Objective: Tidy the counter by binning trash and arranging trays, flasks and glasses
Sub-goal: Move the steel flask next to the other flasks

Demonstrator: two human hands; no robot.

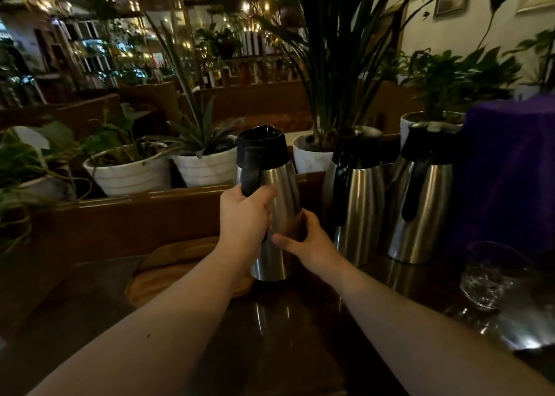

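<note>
both hands grip one steel flask beside two others.

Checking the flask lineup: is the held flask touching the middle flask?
Apart. The head view shows a dark gap between the held flask and the middle flask; the right hand sits in that gap.

Two bare forearms come into view, one from about 7 o'clock and one from about 5 o'clock. No sleeve, cuff, watch or band shows on either arm up to the frame edge. The left hand and the right hand are ungloved, with no ring visible on the fingers that show. A small dark speck sits on the left forearm at about 7 o'clock. The dim light blurs finer detail.
</note>
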